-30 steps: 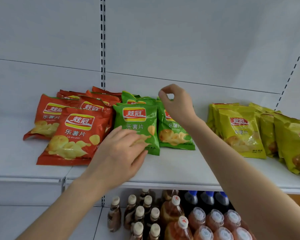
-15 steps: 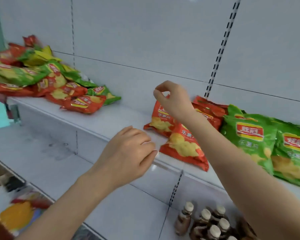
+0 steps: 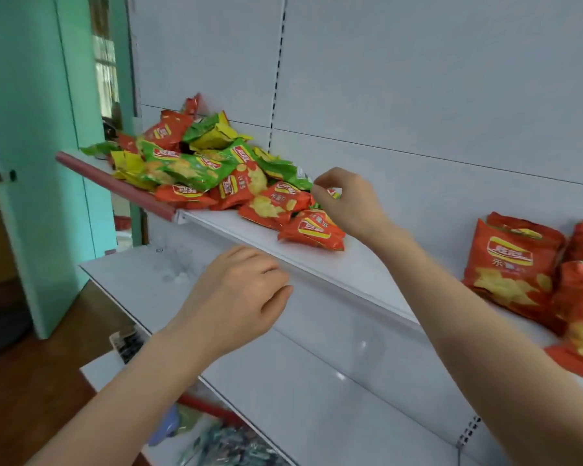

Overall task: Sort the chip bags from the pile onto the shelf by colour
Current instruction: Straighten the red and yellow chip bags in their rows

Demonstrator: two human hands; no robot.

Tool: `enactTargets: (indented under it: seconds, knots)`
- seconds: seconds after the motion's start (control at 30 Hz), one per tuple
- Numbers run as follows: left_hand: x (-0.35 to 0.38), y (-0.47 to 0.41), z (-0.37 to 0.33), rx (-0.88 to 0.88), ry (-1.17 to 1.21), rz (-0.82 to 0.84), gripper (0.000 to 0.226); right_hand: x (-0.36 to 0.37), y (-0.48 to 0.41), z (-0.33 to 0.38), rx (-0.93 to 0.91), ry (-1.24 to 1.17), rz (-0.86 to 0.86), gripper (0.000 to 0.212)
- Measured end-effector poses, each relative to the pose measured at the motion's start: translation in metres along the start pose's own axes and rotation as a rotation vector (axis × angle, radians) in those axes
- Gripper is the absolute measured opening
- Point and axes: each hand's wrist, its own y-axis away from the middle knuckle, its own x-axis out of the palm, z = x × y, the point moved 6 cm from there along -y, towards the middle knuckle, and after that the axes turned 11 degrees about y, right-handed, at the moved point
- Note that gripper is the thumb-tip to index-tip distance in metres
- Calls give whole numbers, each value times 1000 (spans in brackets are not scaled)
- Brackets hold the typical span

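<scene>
On the far left of the shelf (image 3: 334, 264), seen from my head camera, the pile (image 3: 212, 166) of chip bags lay in a mixed heap: red, green and yellow packets overlapping one another, running from the red-edged end of the shelf toward the middle. It looked large, with many bags of all three colours not yet sorted.

My right hand (image 3: 347, 203) was at the near right edge of that heap, fingers curled and pinched together beside a small bit of packet (image 3: 334, 193) that showed past my fingertips. I could not tell whether I truly held it or was only touching it. Just below that hand lay a red bag (image 3: 312, 230), the loosest one, a little apart from the main heap.

My left hand (image 3: 236, 294) hovered in front of the shelf's front lip, nearer to me and lower, fingers loosely curled and holding nothing.

Over on the right, well apart from the heap, the sorted red bags (image 3: 515, 264) lay flat on the same shelf, several overlapping, with bare shelf between them and the pile. Other colour groups did not show in this view, so I could not say how far green and yellow had got.

I judged the job well short of half done as far as this view showed, since the heap outnumbered the red group. Each remaining bag would need picking out and carrying right to its colour.
</scene>
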Motion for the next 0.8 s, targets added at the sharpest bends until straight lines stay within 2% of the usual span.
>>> enactTargets:
  seconds: [0.2, 0.33, 0.53, 0.63, 0.8]
  knots:
    - [5, 1, 57, -51, 13, -1, 37, 39, -43, 1, 35, 30, 19, 22]
    - [13, -5, 93, -56, 38, -32, 34, 67, -81, -18, 125, 135, 45, 30]
    - [27, -17, 147, -73, 41, -45, 32, 119, -119, -55, 263, 370, 270, 55]
    - [34, -23, 171, -90, 41, -36, 32, 139, -126, -64, 278, 444, 358, 58]
    - [48, -39, 208, -185, 187, -11, 42, 139, -129, -59, 289, 400, 284, 58]
